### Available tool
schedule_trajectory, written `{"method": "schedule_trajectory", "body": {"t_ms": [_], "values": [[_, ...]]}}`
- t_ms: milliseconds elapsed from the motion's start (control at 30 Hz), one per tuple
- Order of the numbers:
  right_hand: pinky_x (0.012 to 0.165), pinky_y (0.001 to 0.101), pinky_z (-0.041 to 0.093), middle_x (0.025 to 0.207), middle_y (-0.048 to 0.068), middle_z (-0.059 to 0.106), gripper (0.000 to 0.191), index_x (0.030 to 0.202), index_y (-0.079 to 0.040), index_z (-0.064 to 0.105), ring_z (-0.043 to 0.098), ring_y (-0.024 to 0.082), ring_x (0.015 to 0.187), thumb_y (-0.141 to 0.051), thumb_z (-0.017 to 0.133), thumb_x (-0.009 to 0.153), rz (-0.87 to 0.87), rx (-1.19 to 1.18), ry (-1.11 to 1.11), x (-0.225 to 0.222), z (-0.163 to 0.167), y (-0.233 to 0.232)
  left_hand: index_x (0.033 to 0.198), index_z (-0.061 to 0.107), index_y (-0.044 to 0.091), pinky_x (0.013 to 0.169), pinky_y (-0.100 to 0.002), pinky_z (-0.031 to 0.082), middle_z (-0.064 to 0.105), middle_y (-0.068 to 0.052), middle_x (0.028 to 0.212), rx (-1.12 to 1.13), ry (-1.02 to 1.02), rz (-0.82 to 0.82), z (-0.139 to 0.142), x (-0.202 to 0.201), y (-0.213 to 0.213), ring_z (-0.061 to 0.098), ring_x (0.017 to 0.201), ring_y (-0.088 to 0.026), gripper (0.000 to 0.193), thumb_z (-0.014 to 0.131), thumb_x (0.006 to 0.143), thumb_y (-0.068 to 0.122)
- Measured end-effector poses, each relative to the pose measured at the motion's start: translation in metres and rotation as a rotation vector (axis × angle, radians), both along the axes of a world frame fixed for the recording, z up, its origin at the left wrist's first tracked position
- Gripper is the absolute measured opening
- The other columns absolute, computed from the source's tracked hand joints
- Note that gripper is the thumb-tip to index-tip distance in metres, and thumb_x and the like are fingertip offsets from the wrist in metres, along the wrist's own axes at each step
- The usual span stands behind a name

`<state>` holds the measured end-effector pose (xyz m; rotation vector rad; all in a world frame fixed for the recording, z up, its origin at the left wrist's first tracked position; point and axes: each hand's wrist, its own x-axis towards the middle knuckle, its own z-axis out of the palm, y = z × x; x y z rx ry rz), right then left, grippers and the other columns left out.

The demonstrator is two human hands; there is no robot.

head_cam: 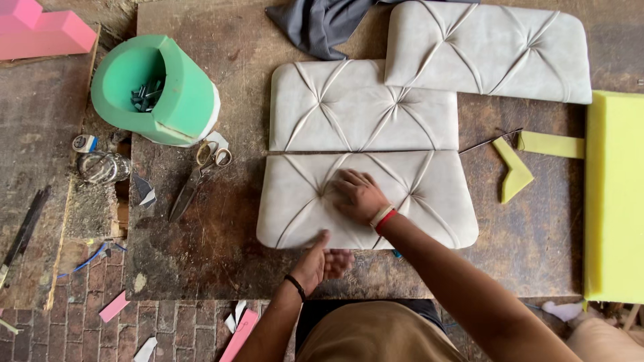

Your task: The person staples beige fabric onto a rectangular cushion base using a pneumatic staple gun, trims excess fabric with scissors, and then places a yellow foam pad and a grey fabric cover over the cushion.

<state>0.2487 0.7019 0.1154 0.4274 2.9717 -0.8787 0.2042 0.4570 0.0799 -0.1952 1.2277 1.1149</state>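
My right hand (pixel 357 196) lies flat and spread on the nearest tufted cushion panel (pixel 429 201), palm down near the middle where the pleats meet, pressing but not gripping anything. My left hand (pixel 323 260) sits at the panel's near edge, thumb up against the rim and fingers loosely curled and blurred, so I can't tell whether it has any fabric pinched.

Now the big things first. The worn wooden worktable (pixel 221 241) carries it all, and the tall yellow foam slab (pixel 614 201) stands along its right side. Two more tufted panels, the middle panel (pixel 315 107) touching the far edge of mine and the far panel (pixel 490 50) overlapping its corner, lie beyond my hands.

The panel under my palm looks padded and soft on top, likely stiff underneath and light enough to slide; I judge the rounded edges the best place to take hold, since the velvety cover may slip and the pleats could be pulled out of line.

Smaller now: a rolled green foam tub (pixel 191 100) at far left holds dark metal bits, with scissors (pixel 198 177) just beside it, well left of my hands. A grey cloth (pixel 322 23) lies at the top, yellow foam offcuts (pixel 516 171) to the right with a thin needle (pixel 486 142) near them, and a pink foam block (pixel 40 30) in the far corner.
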Motion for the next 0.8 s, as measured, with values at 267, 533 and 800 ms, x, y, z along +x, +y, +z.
{"method": "schedule_trajectory", "body": {"t_ms": [267, 533, 800], "values": [[0.125, 0.0455, 0.001, 0.171, 0.009, 0.0, 0.092, 0.164, -0.02, 0.006, -0.002, 0.027, 0.157, -0.078, 0.021, 0.095, -0.133, 0.249, -0.337, 0.06, 0.025, 0.017, 0.103, 0.074, 0.012, 0.06, -0.026, 0.062, 0.081, -0.006, 0.096, 0.253, 0.977, -0.391, 0.051, -0.01, 0.022, 0.076, 0.075, -0.013, 0.037, 0.06, 0.098, 0.045], [0.126, 0.0436, 0.002, 0.171, 0.012, 0.006, 0.091, 0.164, -0.014, 0.011, 0.001, 0.028, 0.158, -0.074, 0.022, 0.097, -0.069, 0.23, -0.204, 0.106, 0.003, 0.041, 0.143, 0.049, 0.005, 0.115, -0.054, 0.03, 0.047, -0.023, 0.148, 0.194, 1.723, -0.722, 0.058, -0.047, 0.141, 0.039, 0.14, -0.038, 0.067, 0.065, 0.093, 0.046], [0.126, 0.048, 0.002, 0.171, 0.012, 0.007, 0.098, 0.164, -0.008, 0.009, 0.003, 0.024, 0.157, -0.077, 0.022, 0.095, -0.459, 0.221, -0.234, 0.183, -0.016, 0.064, 0.159, 0.014, -0.003, 0.124, -0.056, -0.003, 0.009, -0.024, 0.168, 0.115, 1.814, -1.079, 0.045, -0.016, 0.194, 0.005, 0.157, -0.037, 0.1, 0.052, 0.094, 0.063]]}}
